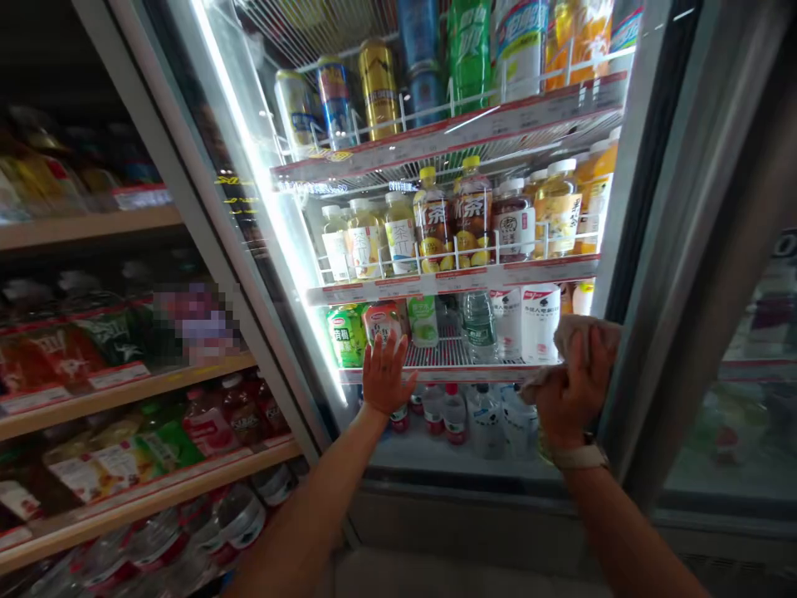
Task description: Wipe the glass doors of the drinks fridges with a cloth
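Both hands busy — left hand [384, 378] flat on shelf [448, 372], right hand [569, 386] around cloth [585, 332].

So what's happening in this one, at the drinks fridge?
A person stands at an open drinks fridge. The left hand lies flat, fingers spread, on the front edge of a wire shelf, just below a red-capped bottle. The right hand grips a crumpled cloth at the right end of the same shelf, by the door frame. Bottles and cans fill the shelves above and below.
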Tool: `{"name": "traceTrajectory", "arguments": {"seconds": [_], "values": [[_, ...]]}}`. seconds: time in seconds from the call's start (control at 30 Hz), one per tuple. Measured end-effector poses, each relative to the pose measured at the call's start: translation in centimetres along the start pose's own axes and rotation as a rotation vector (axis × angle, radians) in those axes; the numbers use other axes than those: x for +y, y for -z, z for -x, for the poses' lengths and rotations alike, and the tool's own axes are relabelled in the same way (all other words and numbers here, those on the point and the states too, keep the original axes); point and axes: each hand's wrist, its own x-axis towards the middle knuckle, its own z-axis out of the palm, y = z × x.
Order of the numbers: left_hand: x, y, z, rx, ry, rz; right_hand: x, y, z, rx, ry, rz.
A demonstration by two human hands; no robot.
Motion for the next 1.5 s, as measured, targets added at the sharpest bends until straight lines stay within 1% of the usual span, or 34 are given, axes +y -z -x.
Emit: {"name": "traceTrajectory", "arguments": {"seconds": [0.03, 0.1, 0.2, 0.33, 0.4, 0.43, 0.5, 0.57, 0.63, 0.7, 0.8, 0.9, 0.93, 1.0, 1.03, 1.1, 1.2, 1.37, 1.43, 1.5], "values": [[0.0, 0.0, 0.0, -0.004, 0.003, 0.001, -0.2, -0.2, 0.0, 0.012, -0.018, 0.002], [0.1, 0.1, 0.0, -0.012, 0.01, 0.005, -1.4, -1.1, 0.6, 0.001, -0.035, -0.01], [0.2, 0.2, -0.1, -0.004, 0.002, -0.003, -4.8, -2.9, 2.3, -0.089, -0.007, -0.053], [0.2, 0.2, -0.1, -0.006, -0.005, -0.019, -9.9, -5.0, 5.2, -0.262, 0.111, -0.137], [0.1, 0.2, 0.1, -0.022, -0.001, -0.013, -11.5, -5.5, 6.2, -0.337, 0.191, -0.174], [0.1, 0.1, 0.2, -0.029, 0.0, -0.01, -12.0, -5.7, 6.5, -0.37, 0.234, -0.187], [0.0, 0.1, 0.3, -0.037, -0.001, -0.01, -12.0, -5.7, 6.7, -0.421, 0.306, -0.192], [-0.1, 0.1, 0.4, -0.041, 0.002, -0.01, -11.1, -5.2, 6.4, -0.45, 0.347, -0.17], [-0.1, 0.0, 0.4, -0.044, 0.007, -0.008, -9.5, -4.4, 5.5, -0.434, 0.346, -0.132], [-0.2, 0.0, 0.4, -0.045, 0.01, -0.012, -7.4, -3.2, 4.3, -0.394, 0.308, -0.09], [-0.2, -0.2, 0.5, -0.045, 0.015, -0.024, -3.8, -1.4, 2.3, -0.281, 0.226, -0.046], [-0.2, -0.3, 0.6, -0.047, 0.021, 0.005, -0.6, -0.1, 0.5, -0.085, 0.11, 0.007], [-0.2, -0.2, 0.6, -0.047, 0.025, 0.019, 0.1, 0.2, 0.2, -0.023, 0.07, 0.031], [-0.1, -0.2, 0.5, -0.038, 0.026, 0.031, 0.7, 0.2, -0.1, 0.047, 0.013, 0.062], [-0.1, -0.2, 0.5, -0.034, 0.024, 0.027, 0.6, 0.0, -0.1, 0.055, -0.003, 0.064], [0.0, -0.1, 0.3, -0.026, 0.015, 0.014, -0.4, -0.8, 0.4, 0.027, -0.022, 0.052], [0.1, 0.0, 0.2, -0.029, 0.015, 0.012, -3.2, -2.3, 1.6, -0.03, -0.015, -0.011], [0.1, 0.2, 0.2, -0.026, 0.008, 0.034, -8.0, -4.6, 3.8, -0.143, 0.063, -0.097], [0.1, 0.3, 0.2, -0.026, 0.005, 0.026, -9.5, -5.2, 4.8, -0.196, 0.093, -0.114], [0.1, 0.3, 0.2, -0.034, 0.005, 0.004, -10.7, -5.5, 5.8, -0.281, 0.156, -0.151]]}}
